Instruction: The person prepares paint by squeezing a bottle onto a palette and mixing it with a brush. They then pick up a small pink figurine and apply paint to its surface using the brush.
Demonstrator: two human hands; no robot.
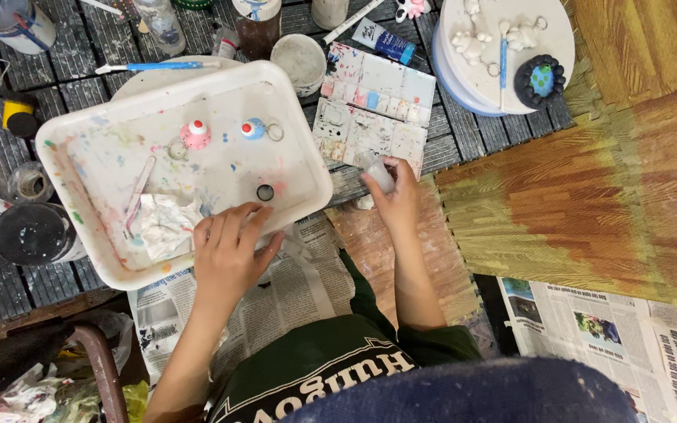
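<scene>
Left hand (229, 254) on white tray (80, 141) rim (fingers spread); right hand (393, 196) around small jar (376, 172).

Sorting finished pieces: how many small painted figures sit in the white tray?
2: a pink figure and a blue figure, side by side near the far wall of the tray. The crumpled tissue may hide more.

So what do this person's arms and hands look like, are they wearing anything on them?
Both arms are bare from the hands up past the elbows: no long sleeves, gloves, watch or bracelets show. The left hand and the right hand carry no rings that I can make out. The arms come out of a dark green T-shirt with pale lettering across the front.
</scene>
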